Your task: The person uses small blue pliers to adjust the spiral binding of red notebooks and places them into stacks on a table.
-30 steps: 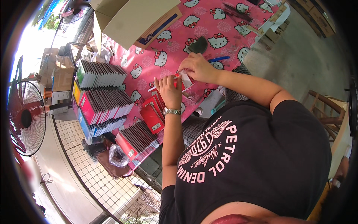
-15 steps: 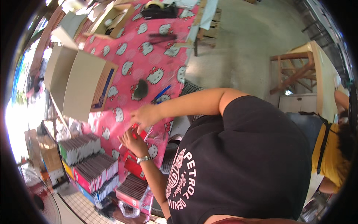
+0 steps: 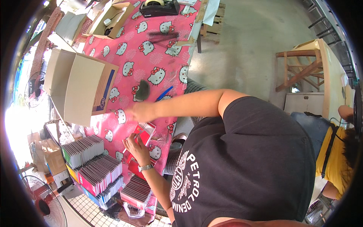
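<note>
Two bare hands out over the pink tabletop. Left hand, watch on wrist, fingers bent over a red notebook near the tabletop's edge; touching it, can't tell if the grip is closed on it. Right hand just beyond the notebook, motion-blurred, grip unreadable. More red covers sit by the left wrist, then a row of spiral notebooks with dark coils. Past the right forearm: blue tool, dark half-round piece beside it. Notebook stacks on the left, green, pink and blue covers showing. Further: open carton, loose dark coils, shallow box, tape dispenser at the far end.
</note>
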Motion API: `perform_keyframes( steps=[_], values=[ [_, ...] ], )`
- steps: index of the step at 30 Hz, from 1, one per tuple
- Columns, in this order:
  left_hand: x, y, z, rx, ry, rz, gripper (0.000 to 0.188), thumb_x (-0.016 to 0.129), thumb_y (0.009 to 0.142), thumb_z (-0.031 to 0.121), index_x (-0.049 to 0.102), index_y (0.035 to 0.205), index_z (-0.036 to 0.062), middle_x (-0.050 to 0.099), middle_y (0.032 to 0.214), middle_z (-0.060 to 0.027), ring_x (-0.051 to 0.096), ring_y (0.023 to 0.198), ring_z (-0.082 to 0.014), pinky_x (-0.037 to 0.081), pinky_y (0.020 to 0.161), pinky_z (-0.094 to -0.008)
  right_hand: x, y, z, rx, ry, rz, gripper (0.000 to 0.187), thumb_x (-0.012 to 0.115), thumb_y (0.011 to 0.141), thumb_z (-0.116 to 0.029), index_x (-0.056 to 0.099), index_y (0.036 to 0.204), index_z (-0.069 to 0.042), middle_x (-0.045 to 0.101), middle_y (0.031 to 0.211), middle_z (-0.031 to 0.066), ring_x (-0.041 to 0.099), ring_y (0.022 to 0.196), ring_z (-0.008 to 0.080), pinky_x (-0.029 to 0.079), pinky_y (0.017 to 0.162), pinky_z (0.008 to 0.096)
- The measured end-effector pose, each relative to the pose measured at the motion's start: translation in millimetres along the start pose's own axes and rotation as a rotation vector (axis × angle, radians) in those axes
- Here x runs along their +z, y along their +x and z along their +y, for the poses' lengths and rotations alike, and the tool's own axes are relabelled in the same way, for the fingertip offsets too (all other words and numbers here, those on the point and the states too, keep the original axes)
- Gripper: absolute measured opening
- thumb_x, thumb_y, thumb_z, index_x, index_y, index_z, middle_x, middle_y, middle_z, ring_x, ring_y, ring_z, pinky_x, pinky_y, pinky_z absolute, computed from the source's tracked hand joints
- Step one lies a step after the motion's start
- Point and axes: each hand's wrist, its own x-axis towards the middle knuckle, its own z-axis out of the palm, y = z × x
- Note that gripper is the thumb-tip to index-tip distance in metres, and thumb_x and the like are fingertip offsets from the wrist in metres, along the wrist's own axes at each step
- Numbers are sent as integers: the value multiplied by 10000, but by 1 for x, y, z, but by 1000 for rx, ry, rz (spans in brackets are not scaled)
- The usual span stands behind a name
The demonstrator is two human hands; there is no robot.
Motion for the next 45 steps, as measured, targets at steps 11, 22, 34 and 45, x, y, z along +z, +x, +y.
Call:
perform_keyframes(
  steps=[11,22,34,45],
  values=[
    [8,-10,-4,-167,233,141,309,670,890,344,645,1060,87,636,1083,-68,538,1114,-330,348,1018,-497,0,26,67,-56,-64,81,484,664,859,-362,618,1283,-133,570,1314,201,476,1279,359,378,1065,447],
    [11,-5,4,-110,97,79,417,791,756,326,633,1046,71,612,1099,-92,522,1124,-328,347,973,-514,-27,4,2,-52,1129,-686,410,708,832,-267,655,1196,-86,677,1064,19,607,977,131,467,873,300],
    [10,4,10,-97,51,151,451,803,742,325,601,1048,63,633,1050,-97,538,1083,-336,385,940,-481,-17,13,9,-66,1054,-603,363,702,830,-250,646,1109,-25,648,974,31,599,924,126,458,829,287],
    [-3,-2,3,-155,-87,120,374,781,762,207,594,1034,31,628,1041,-119,539,1050,-331,417,936,-450,-13,27,1,-78,718,-595,382,701,803,-176,625,1140,-13,654,1074,51,590,993,118,431,899,275]
  ],
)
